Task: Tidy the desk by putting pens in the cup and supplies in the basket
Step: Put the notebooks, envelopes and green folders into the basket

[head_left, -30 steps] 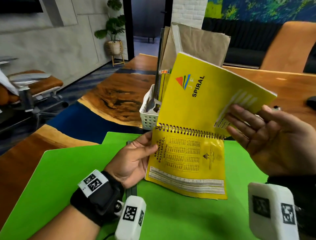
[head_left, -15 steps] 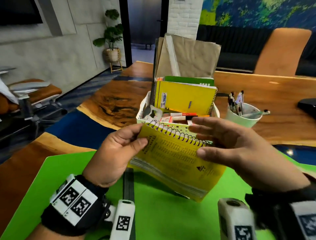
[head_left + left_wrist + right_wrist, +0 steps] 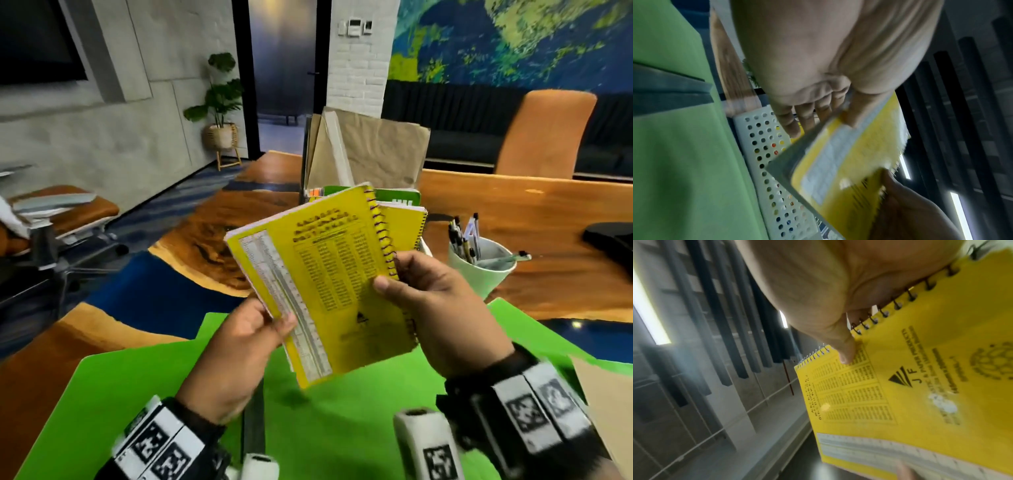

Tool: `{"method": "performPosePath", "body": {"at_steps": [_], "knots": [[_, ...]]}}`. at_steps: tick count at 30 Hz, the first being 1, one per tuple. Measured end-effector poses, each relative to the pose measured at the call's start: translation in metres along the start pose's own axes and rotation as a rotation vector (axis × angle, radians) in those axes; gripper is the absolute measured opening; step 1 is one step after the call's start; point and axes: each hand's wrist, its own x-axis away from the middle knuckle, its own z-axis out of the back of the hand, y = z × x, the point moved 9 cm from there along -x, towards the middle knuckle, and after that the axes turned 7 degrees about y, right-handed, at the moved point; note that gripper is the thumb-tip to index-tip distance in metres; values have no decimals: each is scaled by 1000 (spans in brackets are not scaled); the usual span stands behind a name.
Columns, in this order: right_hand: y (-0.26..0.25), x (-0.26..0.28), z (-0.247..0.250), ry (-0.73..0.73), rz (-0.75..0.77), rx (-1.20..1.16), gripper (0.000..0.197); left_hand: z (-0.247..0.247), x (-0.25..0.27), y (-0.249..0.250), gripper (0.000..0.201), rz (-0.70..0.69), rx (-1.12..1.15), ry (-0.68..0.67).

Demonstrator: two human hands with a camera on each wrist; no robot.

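Progress is judged to be well on, though not complete; pens (image 3: pixel 464 240) are seen standing in the white cup (image 3: pixel 479 274) on the wooden desk (image 3: pixel 548 219), and a second yellow notebook (image 3: pixel 402 222), a green book (image 3: pixel 397 198) and brown paper envelopes (image 3: pixel 370 150) are already stood upright in the white perforated basket (image 3: pixel 764 162); small coloured items can be made out through its holes in the left wrist view, but they cannot be identified. A yellow spiral notebook (image 3: pixel 329 284) is held closed in the air above the green mat (image 3: pixel 137 394), just in front of the basket and not yet in it; its back cover, printed with tables, is turned towards the head camera, and its wire binding runs along the right edge. It is pinched by the left hand (image 3: pixel 239 356) at its lower left edge, thumb on the cover and fingers (image 3: pixel 793 120) behind; it is pinched by the right hand (image 3: pixel 442 308) near the binding, thumb pressed on the cover and fingers curled behind. A dark flat strip (image 3: pixel 253 425) is left lying on the mat below the left wrist; whether it is a ruler cannot be told; it would probably be put away after the notebook. A tan sheet (image 3: pixel 609 394) at the right edge of the mat may also remain.
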Motion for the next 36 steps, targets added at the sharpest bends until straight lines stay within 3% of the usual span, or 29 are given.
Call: {"method": "performPosePath", "body": {"at_steps": [4,6,8,11,13,19,25,30,33,36], "knots": [[-7,-51,-11,-120,-79,191,9,31,-30,25,24,-21,-60,221],[-13,-97,9,-46,-68,386,16,46,-54,50,24,-90,-146,266],[-17,-140,23,13,-12,712,27,53,-80,77,24,-157,-238,284],[-1,-182,18,-120,100,1443,62,51,-110,115,24,-262,-304,306],[15,-197,11,-216,134,1661,75,41,-126,136,24,-341,-341,325],[49,-219,17,-163,4,1653,88,-7,-172,178,26,-543,-589,296],[58,-210,14,-163,16,1722,67,-63,-209,181,33,-653,-890,160],[60,-200,11,-225,0,1689,57,-114,-237,138,30,-541,-1207,-111],[59,-195,10,-205,33,1677,53,-140,-242,102,39,-489,-1411,-231],[57,-194,8,-227,80,1686,62,-160,-242,63,54,-387,-1531,-372]]}}
